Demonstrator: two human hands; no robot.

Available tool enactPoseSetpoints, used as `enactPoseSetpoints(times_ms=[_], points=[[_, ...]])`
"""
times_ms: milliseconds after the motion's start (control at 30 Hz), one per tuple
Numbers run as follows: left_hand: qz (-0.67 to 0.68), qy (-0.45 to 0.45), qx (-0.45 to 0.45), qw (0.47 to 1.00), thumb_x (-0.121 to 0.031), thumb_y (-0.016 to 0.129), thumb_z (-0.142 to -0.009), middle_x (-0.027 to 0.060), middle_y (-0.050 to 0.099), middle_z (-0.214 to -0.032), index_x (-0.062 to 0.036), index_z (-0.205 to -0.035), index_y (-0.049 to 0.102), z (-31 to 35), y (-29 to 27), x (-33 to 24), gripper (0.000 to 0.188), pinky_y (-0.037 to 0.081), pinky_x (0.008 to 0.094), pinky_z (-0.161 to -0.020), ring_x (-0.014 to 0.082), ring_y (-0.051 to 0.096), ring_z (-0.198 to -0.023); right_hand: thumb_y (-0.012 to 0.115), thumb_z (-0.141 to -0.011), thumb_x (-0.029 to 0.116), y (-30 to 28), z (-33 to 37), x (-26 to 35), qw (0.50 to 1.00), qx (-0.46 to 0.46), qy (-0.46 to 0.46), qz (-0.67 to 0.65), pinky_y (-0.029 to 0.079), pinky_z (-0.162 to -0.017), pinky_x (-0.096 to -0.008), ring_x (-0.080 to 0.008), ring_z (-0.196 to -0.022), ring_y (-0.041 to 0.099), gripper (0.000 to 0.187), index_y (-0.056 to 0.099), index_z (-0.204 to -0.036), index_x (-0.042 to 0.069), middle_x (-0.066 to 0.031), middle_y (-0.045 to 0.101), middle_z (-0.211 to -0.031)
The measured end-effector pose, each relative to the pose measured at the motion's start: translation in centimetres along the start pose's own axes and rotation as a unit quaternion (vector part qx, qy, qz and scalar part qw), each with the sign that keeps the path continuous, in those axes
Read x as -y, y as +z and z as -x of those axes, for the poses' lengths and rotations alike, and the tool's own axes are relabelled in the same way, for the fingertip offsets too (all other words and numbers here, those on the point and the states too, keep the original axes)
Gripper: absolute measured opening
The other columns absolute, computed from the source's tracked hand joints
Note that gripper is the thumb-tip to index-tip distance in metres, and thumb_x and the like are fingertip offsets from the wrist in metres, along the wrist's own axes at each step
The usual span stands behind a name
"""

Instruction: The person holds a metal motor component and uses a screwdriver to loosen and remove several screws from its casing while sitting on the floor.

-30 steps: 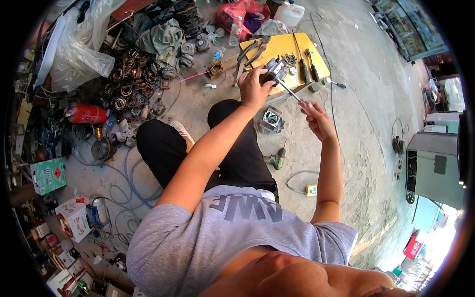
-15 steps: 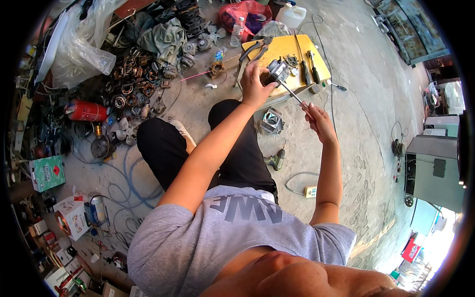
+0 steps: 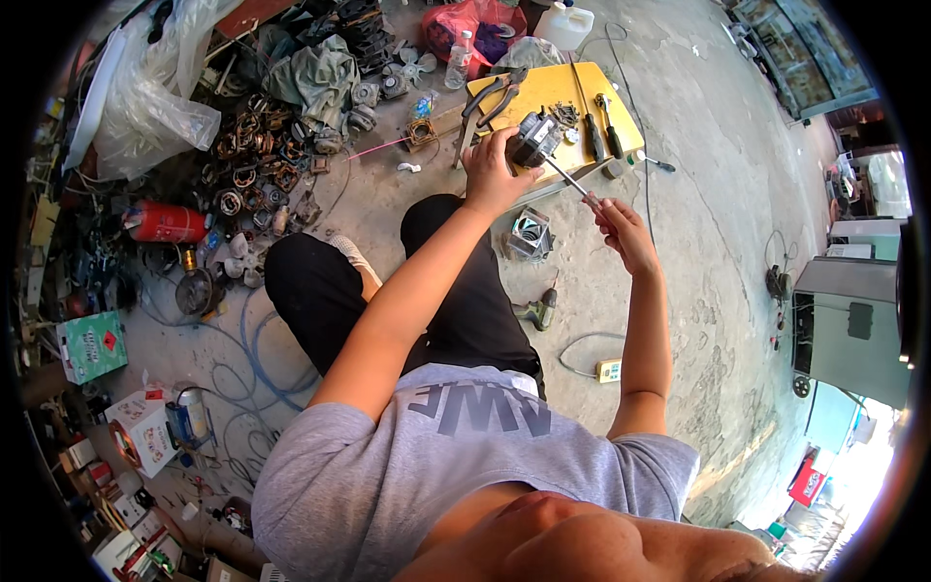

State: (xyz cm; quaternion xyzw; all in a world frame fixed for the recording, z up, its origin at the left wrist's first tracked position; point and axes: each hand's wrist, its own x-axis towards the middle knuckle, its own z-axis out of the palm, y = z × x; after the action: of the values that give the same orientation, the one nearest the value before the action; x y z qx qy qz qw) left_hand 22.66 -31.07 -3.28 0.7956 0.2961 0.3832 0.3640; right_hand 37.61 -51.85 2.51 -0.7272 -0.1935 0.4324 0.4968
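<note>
- Turns the blocky metal part (image 3: 535, 139) a little within the left hand (image 3: 497, 173), presenting more of a dark side now than half a second ago, with less of the paler metal face on show (a slight roll, nothing drastic).
- Clasps that part with the left hand, with thumb below and fingers curled around the near left side; holds it just past the fingertips, over the near edge of the yellow surface (image 3: 529, 85).
- Pinches the rear end of a slender shafted tool (image 3: 570, 179) in the right hand (image 3: 626, 236), with thumb against fingers, much as in both earlier views; points the shaft from there up and left, toward the part.
- Appears to meet the lower right corner of the part with the tool; cannot tell whether seated in anything there.
- Judged from this, amounts to a change of angle rather than of step: probably gives the tool a better line, without any visible loosening.
- Has pliers (image 3: 511, 94) just beyond the left hand, small metal bits (image 3: 564, 113) just past the part, and a long screwdriver (image 3: 592, 137) beside a ratchet-like driver (image 3: 612, 143) beyond the right hand, all untouched.
- Has a drill (image 3: 543, 308) on the floor (image 3: 601, 291), nearer the body than either hand.
</note>
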Motion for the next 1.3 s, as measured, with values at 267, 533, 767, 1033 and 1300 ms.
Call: enactPoseSetpoints(times_ms=[267,533,767,1033,1300], points=[[-0.008,0.000,-0.060,0.998,-0.026,0.081,-0.065,0.0045,0.059,-0.106,-0.0127,-0.107,0.053,-0.4,1.0,0.1,0.052,0.031,0.0463,-0.100,0.0250,0.055,-0.105,0.059,-0.094,0.043,0.4,0.2,2.2,0.996,0.065,0.059,0.021,0.032,-0.056,-0.0179,-0.0015,-0.069,0.044,0.033,0.065,-0.103,0.012,0.0064,0.058,-0.087],[0.029,0.001,-0.060,0.998,-0.022,0.080,-0.064,0.0051,0.059,-0.101,-0.0116,-0.101,0.054,-0.6,1.1,0.3,0.045,0.035,0.0424,-0.094,0.0260,0.056,-0.100,0.060,-0.095,0.032,-0.4,0.4,1.1,0.986,0.028,-0.067,0.149,0.032,-0.055,-0.0180,-0.0029,-0.062,0.040,0.024,0.062,-0.108,0.011,0.0070,0.052,-0.077],[0.039,-0.001,-0.062,0.997,-0.023,0.080,-0.065,0.0054,0.059,-0.099,-0.0123,-0.100,0.055,-0.7,1.2,0.2,0.044,0.036,0.0426,-0.094,0.0265,0.056,-0.099,0.055,-0.098,0.030,-2.1,1.2,0.9,0.971,-0.195,-0.064,-0.120,0.031,-0.049,-0.0153,-0.0009,-0.060,0.040,0.024,0.058,-0.113,0.011,0.0057,0.049,-0.079],[0.043,0.011,-0.080,0.996,-0.024,0.081,-0.065,0.0052,0.058,-0.098,-0.0123,-0.101,0.055,-0.5,1.4,0.7,0.046,0.036,0.0426,-0.090,0.0268,0.055,-0.097,0.056,-0.094,0.014,13.7,8.4,3.3,0.940,0.170,-0.277,0.107,0.045,-0.089,-0.0352,-0.0237,-0.098,0.058,0.025,0.059,-0.115,0.000,-0.0080,0.062,-0.103],[0.028,0.010,-0.076,0.997,-0.023,0.081,-0.065,0.0052,0.058,-0.098,-0.0123,-0.100,0.054,-0.5,1.2,0.1,0.045,0.037,0.0423,-0.089,0.0269,0.056,-0.097,0.052,-0.100,0.029,12.2,6.6,-1.6,0.950,-0.143,-0.163,-0.223,0.031,-0.052,-0.0168,-0.0015,-0.061,0.035,0.036,0.052,-0.130,0.009,0.0066,0.049,-0.083]])
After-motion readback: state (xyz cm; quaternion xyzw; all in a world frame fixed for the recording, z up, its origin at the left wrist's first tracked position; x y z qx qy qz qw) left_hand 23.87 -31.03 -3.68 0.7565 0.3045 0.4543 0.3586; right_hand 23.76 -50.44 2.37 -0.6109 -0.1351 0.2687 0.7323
